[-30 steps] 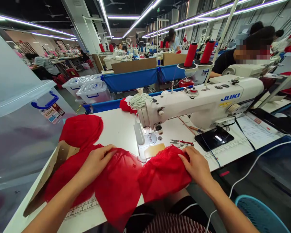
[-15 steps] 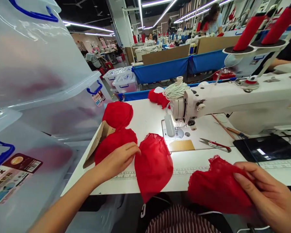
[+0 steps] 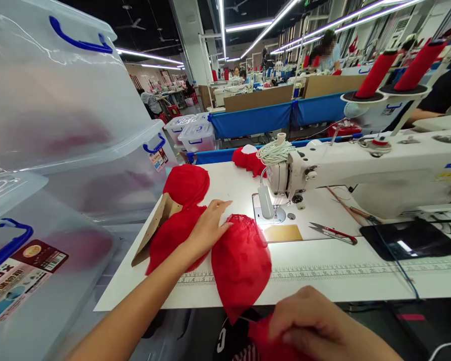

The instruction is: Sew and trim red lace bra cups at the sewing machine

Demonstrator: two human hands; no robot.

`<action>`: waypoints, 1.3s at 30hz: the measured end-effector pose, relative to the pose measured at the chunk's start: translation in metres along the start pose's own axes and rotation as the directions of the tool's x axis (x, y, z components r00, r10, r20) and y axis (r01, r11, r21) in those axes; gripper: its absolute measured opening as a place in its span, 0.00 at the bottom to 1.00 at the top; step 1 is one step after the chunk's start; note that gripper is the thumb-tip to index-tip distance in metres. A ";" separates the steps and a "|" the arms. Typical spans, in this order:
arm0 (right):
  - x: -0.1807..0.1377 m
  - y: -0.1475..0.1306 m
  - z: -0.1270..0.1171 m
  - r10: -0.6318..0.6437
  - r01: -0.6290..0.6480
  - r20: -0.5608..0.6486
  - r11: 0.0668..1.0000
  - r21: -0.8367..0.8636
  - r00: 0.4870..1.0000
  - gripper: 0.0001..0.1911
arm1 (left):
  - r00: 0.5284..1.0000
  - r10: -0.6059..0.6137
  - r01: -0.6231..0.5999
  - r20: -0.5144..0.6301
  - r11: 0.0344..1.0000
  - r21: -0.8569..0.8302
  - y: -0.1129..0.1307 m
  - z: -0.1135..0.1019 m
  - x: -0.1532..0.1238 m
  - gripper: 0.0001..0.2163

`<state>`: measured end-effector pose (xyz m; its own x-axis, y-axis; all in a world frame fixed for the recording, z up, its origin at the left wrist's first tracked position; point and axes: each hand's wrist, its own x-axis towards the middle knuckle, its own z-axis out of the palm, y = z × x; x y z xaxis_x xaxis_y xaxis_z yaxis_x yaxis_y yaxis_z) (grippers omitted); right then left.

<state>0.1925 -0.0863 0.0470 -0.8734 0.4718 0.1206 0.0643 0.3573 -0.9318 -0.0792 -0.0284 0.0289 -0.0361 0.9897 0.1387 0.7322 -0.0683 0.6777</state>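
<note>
My left hand point(image 3: 206, 228) lies on the white table point(image 3: 323, 271) with fingers stretched out, resting between a stack of red lace cups point(image 3: 175, 233) and a single red lace cup point(image 3: 240, 260) that hangs over the front edge. Low in the view, below the table edge, my right hand point(image 3: 315, 326) is closed on a bunched piece of red lace fabric point(image 3: 266, 341). Another stack of red cups point(image 3: 187, 184) sits further back on a piece of brown cardboard point(image 3: 156, 225).
A white sewing machine point(image 3: 361, 165) stands at the right with red thread cones point(image 3: 376, 75) behind it. Thread snips point(image 3: 332, 231) lie near the needle plate. Stacked clear plastic bins point(image 3: 60, 150) fill the left. Other people sit at machines in the background.
My right hand has pulled the red lace piece down and left, off the table toward my lap. My left hand slid forward and stretched its fingers between the cups.
</note>
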 end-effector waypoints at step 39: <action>0.035 0.072 0.016 0.151 -0.083 -0.670 0.988 0.133 0.727 0.07 | 0.942 0.105 0.064 0.318 0.875 -0.479 0.039 0.010 -0.039 0.06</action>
<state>0.1588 -0.0570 -0.0219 -0.3022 0.9369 0.1759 0.0716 0.2063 -0.9759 -0.0428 -0.0687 0.0426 0.2588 0.9655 -0.0275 0.3124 -0.0567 0.9482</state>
